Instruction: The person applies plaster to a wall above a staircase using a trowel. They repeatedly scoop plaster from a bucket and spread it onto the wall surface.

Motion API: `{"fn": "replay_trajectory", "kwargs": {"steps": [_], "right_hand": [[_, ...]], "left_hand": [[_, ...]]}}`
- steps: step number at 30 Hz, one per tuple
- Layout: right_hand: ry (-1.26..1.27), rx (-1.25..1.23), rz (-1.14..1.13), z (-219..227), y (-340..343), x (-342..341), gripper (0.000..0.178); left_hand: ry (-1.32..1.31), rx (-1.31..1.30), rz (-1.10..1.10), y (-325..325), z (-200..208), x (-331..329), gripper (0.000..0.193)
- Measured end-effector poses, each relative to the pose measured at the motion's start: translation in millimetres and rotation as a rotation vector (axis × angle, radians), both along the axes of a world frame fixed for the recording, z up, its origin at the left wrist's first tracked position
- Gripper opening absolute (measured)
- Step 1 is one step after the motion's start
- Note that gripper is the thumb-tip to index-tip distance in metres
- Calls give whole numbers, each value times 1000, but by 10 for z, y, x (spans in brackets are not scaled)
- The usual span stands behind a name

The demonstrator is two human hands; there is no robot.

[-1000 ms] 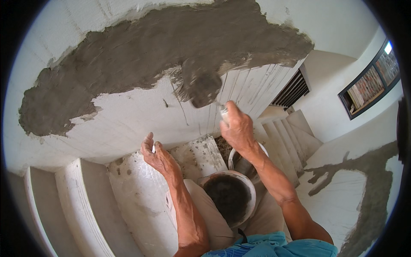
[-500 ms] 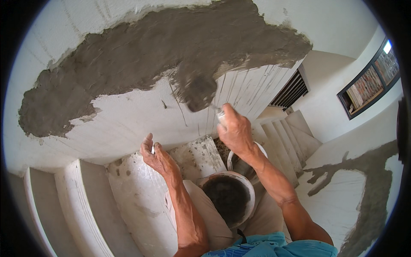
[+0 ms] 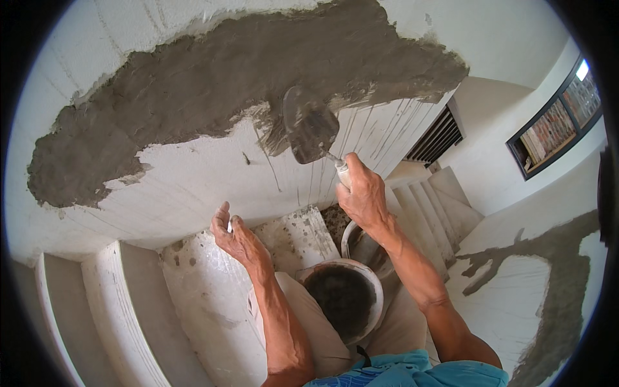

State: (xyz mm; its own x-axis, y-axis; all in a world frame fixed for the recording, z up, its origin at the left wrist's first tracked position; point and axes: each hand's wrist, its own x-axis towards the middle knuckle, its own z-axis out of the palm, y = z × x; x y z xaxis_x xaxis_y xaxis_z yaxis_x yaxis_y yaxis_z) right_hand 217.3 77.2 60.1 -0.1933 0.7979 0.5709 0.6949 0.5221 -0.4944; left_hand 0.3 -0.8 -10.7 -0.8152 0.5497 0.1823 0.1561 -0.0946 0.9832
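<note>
My right hand (image 3: pixel 364 198) is wrapped round the pale handle of a trowel (image 3: pixel 311 126). The trowel's rounded, mortar-smeared blade is at the lower edge of a broad patch of grey mortar (image 3: pixel 200 77) on the white wall. Whether the blade touches the wall I cannot tell. My left hand (image 3: pixel 237 237) is raised in front of the wall, below the patch, with fingers apart and nothing in them. A round bucket of dark mortar (image 3: pixel 379 303) stands between my legs. Part of a second bucket (image 3: pixel 345 240) shows behind it, with my right forearm in front.
Concrete stairs (image 3: pixel 122 293) rise at the left, and more steps (image 3: pixel 429 219) lie at the right. A mortar-spotted landing (image 3: pixel 200 290) is under me. On the right wall runs another grey mortar streak (image 3: pixel 561 303), below a dark-framed window (image 3: pixel 548 135). A black grille (image 3: pixel 437 137) sits low beyond.
My right hand has moved slightly right with the trowel. The blade has turned and now shows more clearly, baring a smeared strip of mortar beside it. My left hand stays put.
</note>
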Motion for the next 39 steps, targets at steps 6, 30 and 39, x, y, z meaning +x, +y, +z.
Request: {"fn": "replay_trajectory", "kwargs": {"steps": [6, 30, 39], "right_hand": [[123, 0, -139, 200, 272, 115, 28], [-66, -10, 63, 125, 57, -167, 30], [32, 114, -106, 302, 338, -106, 27]], "left_hand": [[-45, -27, 13, 25, 133, 31, 47], [-78, -42, 9, 34, 179, 57, 44], [-78, -53, 23, 21, 196, 42, 44]]}}
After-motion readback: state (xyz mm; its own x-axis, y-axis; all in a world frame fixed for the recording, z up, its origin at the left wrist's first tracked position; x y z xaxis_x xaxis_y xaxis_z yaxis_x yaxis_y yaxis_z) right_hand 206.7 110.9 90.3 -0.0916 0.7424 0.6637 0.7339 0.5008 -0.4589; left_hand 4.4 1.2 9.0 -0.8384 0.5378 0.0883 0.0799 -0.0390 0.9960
